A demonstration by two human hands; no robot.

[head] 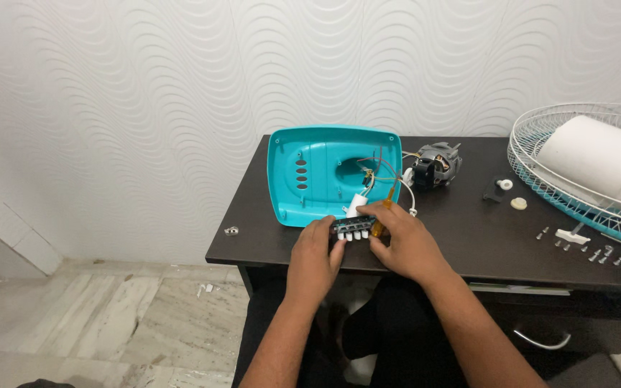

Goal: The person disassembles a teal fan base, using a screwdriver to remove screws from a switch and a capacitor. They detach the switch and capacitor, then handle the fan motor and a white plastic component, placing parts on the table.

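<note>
A turquoise plastic fan base shell (318,176) lies open side up on the dark table (468,230), with coloured wires (379,171) running out of it. At its front edge sits a small black switch block with white push buttons (352,231). My left hand (313,259) grips the block's left end. My right hand (404,241) holds the block's right side together with an amber-handled screwdriver (382,214). A white capacitor (356,204) stands just behind the block.
A fan motor (434,167) lies behind the shell, joined by the wires. A white wire fan guard (583,172) with a white cover (598,162) rests at the right. Several loose screws (598,253) and small plastic parts (501,188) are scattered nearby. A metal bit (231,231) sits at the left edge.
</note>
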